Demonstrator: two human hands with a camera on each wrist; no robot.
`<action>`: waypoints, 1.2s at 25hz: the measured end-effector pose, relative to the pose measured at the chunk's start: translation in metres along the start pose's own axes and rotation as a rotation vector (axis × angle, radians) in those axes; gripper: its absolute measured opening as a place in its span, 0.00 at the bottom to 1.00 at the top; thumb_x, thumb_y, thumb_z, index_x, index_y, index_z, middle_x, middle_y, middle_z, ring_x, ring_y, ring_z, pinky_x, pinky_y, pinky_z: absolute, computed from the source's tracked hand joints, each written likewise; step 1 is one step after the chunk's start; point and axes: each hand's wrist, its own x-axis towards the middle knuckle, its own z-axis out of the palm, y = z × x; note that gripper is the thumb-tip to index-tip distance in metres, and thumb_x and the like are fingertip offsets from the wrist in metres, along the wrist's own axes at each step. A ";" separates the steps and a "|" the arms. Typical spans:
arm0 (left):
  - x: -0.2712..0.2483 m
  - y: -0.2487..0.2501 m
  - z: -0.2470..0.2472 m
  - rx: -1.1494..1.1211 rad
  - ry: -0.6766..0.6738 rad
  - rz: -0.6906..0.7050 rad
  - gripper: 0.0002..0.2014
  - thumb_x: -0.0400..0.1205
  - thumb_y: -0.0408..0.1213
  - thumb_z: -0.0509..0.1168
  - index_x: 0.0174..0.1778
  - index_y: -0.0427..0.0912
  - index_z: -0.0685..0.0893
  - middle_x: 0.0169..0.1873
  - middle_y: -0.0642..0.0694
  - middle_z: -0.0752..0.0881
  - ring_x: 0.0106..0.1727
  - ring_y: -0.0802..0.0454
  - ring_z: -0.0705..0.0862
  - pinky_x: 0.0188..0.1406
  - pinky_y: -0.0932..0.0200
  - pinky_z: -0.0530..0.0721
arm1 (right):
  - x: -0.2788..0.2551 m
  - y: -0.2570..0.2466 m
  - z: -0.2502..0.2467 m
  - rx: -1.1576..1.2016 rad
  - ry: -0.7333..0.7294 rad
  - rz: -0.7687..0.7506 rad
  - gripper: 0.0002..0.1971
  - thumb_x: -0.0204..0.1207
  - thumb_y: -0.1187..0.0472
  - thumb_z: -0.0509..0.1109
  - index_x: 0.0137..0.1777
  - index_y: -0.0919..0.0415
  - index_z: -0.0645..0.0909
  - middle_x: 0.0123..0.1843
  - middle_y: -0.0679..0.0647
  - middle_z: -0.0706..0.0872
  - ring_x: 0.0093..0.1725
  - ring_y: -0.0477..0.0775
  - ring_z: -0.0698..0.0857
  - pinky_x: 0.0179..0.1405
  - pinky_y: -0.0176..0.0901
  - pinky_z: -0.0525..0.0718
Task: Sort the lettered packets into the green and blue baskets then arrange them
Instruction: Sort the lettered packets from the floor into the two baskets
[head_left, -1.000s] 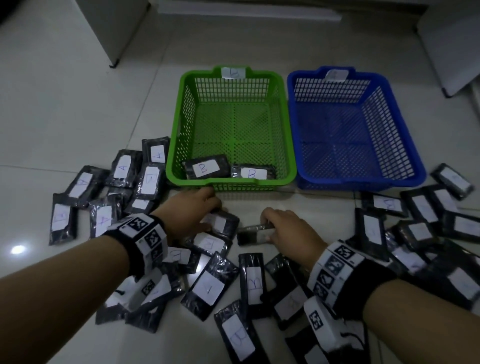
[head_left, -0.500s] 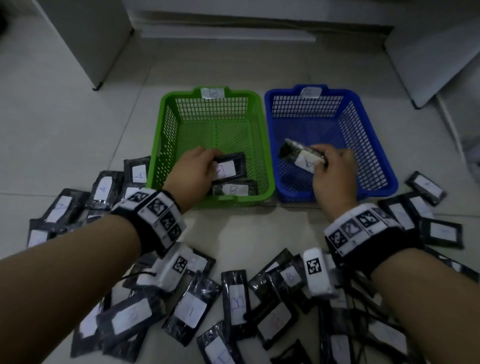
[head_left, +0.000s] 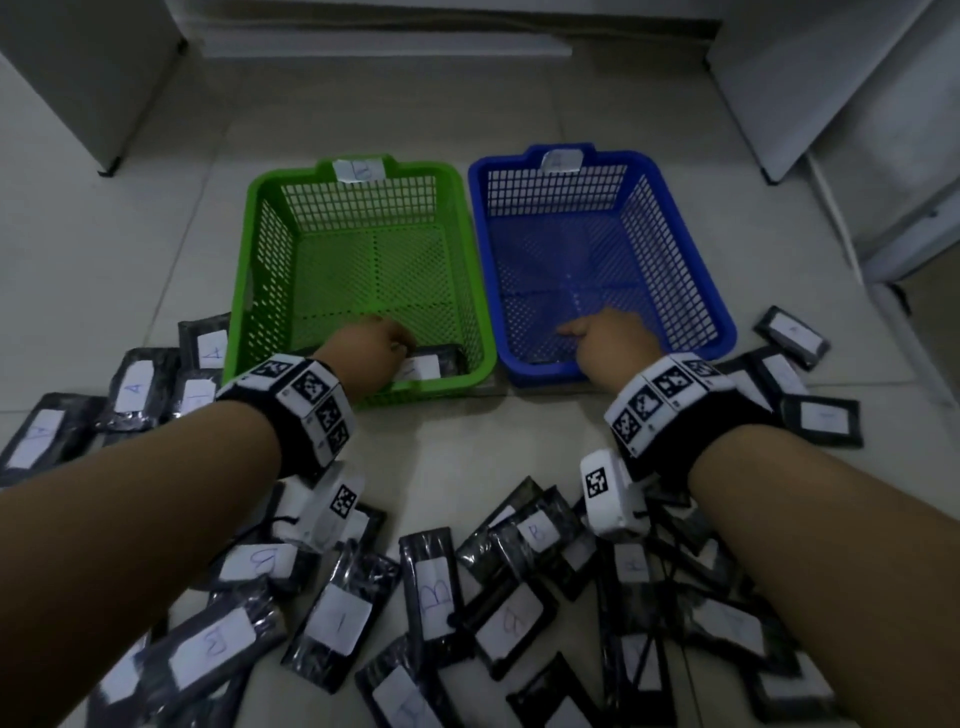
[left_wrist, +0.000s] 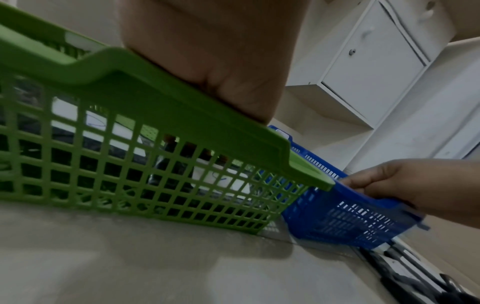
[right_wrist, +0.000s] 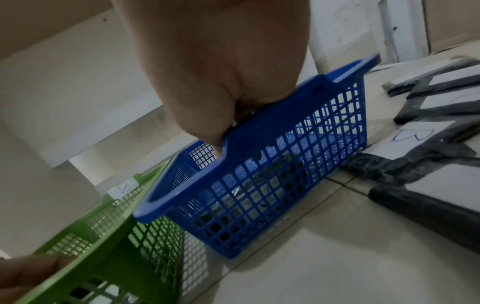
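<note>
The lettered packets (head_left: 431, 592) mostly lie scattered on the floor (head_left: 509, 441). Half a second on, both hands are lower: left hand (head_left: 371, 345) in the green basket (head_left: 260, 249), right hand (head_left: 610, 343) in the blue basket (head_left: 696, 260); neither grip is discernible. Two more look sorted.

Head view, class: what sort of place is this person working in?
Probably an indoor room, with the work done on the floor: pale floor tiles, white cabinets along the walls, and the green basket, blue basket and black lettered packets lying directly on the tiles.
</note>
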 end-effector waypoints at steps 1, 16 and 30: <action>-0.005 0.001 -0.001 -0.006 0.085 0.031 0.15 0.85 0.37 0.57 0.65 0.43 0.82 0.64 0.37 0.79 0.63 0.37 0.79 0.62 0.49 0.77 | -0.009 0.001 0.002 0.070 0.125 -0.046 0.20 0.82 0.62 0.57 0.69 0.44 0.79 0.71 0.57 0.76 0.71 0.64 0.70 0.71 0.55 0.73; -0.115 0.059 0.102 -0.093 -0.321 0.181 0.27 0.75 0.46 0.69 0.69 0.46 0.71 0.60 0.44 0.82 0.59 0.46 0.81 0.57 0.58 0.78 | -0.117 0.033 0.088 -0.009 -0.184 -0.358 0.31 0.64 0.46 0.79 0.67 0.50 0.75 0.60 0.53 0.77 0.63 0.56 0.72 0.61 0.48 0.74; -0.105 0.046 0.009 -0.831 -0.053 0.069 0.08 0.79 0.36 0.68 0.53 0.43 0.84 0.44 0.35 0.90 0.39 0.44 0.89 0.48 0.48 0.87 | -0.076 0.009 0.013 1.395 0.022 -0.196 0.07 0.79 0.72 0.65 0.48 0.59 0.73 0.44 0.63 0.86 0.37 0.58 0.88 0.33 0.45 0.87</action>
